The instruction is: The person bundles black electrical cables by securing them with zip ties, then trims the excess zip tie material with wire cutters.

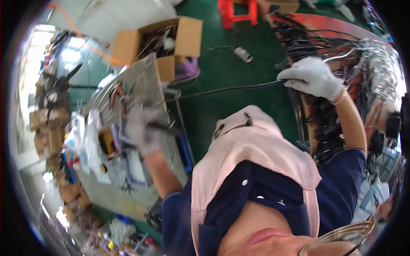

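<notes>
My right hand (314, 79), in a white glove, is closed on a black cable (239, 88) beside the table at the right. From there the cable stretches left across the gap, towards the edge of the grey worktable. My left hand (145, 130), also gloved, is over that worktable and smeared by motion. A dark, elongated thing (162, 127) shows by its fingers; the blur hides its kind and whether it is held. Under my right hand lie bundles of black cables (294, 40), and silvery stripped wires (376, 64) spread farther right.
The grey worktable (136, 200) on my left carries plastic bags (87, 136) and a yellow-and-black item (107, 141). An open cardboard box (190, 36) with wires in it stands beyond. A red stool (239, 15) and a small pale object (243, 54) are on the green floor (222, 64).
</notes>
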The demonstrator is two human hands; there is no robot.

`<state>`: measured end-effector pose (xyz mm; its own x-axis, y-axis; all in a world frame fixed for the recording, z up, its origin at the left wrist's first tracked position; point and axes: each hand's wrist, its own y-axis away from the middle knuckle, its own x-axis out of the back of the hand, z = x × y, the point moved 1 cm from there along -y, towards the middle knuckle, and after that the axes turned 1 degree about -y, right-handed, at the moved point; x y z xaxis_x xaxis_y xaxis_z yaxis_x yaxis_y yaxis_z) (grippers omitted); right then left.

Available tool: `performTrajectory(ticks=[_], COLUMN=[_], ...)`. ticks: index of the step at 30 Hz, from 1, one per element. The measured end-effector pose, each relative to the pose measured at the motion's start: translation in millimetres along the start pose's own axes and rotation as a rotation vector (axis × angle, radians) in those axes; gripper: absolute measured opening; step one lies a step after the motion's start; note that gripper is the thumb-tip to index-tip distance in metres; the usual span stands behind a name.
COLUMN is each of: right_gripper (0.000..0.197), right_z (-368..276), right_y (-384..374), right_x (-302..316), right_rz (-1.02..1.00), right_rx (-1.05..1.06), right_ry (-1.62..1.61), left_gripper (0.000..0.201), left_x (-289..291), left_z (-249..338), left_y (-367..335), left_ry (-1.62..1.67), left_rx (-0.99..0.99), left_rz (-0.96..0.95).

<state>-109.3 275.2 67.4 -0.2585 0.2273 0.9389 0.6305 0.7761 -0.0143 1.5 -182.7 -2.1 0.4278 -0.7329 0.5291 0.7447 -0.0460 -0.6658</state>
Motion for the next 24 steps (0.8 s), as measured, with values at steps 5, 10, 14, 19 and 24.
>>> performTrajectory(ticks=[5,10,14,19,24], right_gripper=[0.023,0.017,0.017,0.017,0.018], right_z=[-61.3,-74.8,-64.8,-64.5,-75.4], right_y=[-83.6,-104.3,-110.1,-103.3,-88.8], right_x=[53.5,79.1,75.8,79.3,88.4], right_rz=[0.58,0.697,0.881,0.726,0.484], right_rx=[0.572,0.513,0.535,0.486,0.543], right_ry=[-0.008,0.157,0.222,0.133,-0.116], left_gripper=[0.034,0.034,0.033,0.03,0.031], left_x=[-93.7,-109.5,-110.5,-106.5,-102.1], left_z=[21.1,63.7,80.2,77.5,69.6], left_y=[-41.8,-59.3,-63.6,-60.0,-72.0], left_ry=[0.61,1.137,1.391,1.282,0.837], left_rx=[0.919,0.946,0.805,0.827,0.869], left_rz=[-0.013,-0.108,-0.147,-0.051,-0.155])
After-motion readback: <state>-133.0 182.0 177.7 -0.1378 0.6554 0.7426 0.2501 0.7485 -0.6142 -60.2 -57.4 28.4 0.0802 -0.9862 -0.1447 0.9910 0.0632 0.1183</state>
